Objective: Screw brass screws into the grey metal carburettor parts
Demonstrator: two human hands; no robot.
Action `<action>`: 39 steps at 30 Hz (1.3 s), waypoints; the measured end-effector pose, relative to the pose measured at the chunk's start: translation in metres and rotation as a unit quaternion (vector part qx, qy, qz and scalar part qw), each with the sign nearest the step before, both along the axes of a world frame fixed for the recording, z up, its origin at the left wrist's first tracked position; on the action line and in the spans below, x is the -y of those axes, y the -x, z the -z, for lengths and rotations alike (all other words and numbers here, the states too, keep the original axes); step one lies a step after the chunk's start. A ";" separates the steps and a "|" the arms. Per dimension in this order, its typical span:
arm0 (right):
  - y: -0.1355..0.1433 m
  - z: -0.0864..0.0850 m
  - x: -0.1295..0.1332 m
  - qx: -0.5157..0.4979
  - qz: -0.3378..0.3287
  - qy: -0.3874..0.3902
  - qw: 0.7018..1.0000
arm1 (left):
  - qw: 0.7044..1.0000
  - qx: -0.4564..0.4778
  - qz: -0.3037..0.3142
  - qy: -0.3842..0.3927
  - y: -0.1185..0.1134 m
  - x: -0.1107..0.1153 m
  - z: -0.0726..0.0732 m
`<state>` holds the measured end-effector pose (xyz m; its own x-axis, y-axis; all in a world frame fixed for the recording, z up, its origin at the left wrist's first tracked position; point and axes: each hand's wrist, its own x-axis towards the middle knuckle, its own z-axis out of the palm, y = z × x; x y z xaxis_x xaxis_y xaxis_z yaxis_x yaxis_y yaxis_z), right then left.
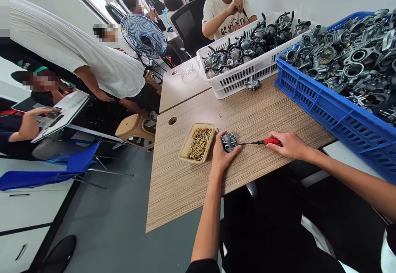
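My left hand (222, 156) is closed around a small grey metal carburetor (229, 141) on the wooden table. From the right, my right hand (290, 145) grips the red handle of a screwdriver (268, 141). The screwdriver's dark shaft lies level, its tip meeting the carburetor's right side; whether it sits in a screw is too small to tell. Just left of my left hand stands a cream plastic tub (183, 157), filled with many small brass-coloured threaded parts (200, 144).
A blue crate (312, 95) heaped with carburetor bodies stands at the right. Behind is a white basket (222, 86) of assembled carburetors, with one carburetor (252, 84) in front. A person (227, 8) works across the table; another in white stands left near a stool (131, 126) and fan (144, 36).
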<state>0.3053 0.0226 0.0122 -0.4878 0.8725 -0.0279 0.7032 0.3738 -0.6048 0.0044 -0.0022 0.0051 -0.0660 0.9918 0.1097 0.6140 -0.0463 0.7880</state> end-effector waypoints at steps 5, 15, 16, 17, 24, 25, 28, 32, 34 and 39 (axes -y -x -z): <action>0.001 -0.001 0.000 0.005 0.000 -0.002 1.000 | 1.000 0.000 0.001 -0.004 0.000 0.000 0.000; 0.000 -0.001 0.000 -0.005 0.000 -0.003 1.000 | 1.000 -0.001 0.002 -0.009 -0.001 0.000 0.000; 0.000 0.000 0.000 -0.005 0.000 -0.004 1.000 | 1.000 0.000 0.002 -0.009 0.000 0.000 0.001; 0.000 0.000 -0.001 -0.005 0.000 -0.004 1.000 | 1.000 0.000 0.002 -0.008 0.000 0.000 0.001; 0.000 0.000 0.000 0.001 -0.001 0.003 1.000 | 1.000 -0.001 0.003 -0.007 0.000 -0.001 0.001; 0.000 -0.001 0.000 0.001 -0.002 0.003 1.000 | 1.000 0.000 0.003 -0.008 0.000 -0.001 0.001; 0.001 -0.002 0.000 0.001 -0.001 0.002 1.000 | 1.000 0.001 0.002 -0.009 0.000 0.000 0.000; 0.001 -0.002 0.000 0.004 -0.001 -0.002 1.000 | 1.000 0.002 -0.001 -0.008 -0.001 0.000 0.000; 0.001 -0.002 0.000 0.005 0.001 -0.003 1.000 | 1.000 0.000 0.000 -0.010 0.000 0.000 0.000; 0.000 0.000 0.000 0.006 0.000 0.000 1.000 | 1.000 -0.004 0.005 -0.011 0.000 0.000 0.000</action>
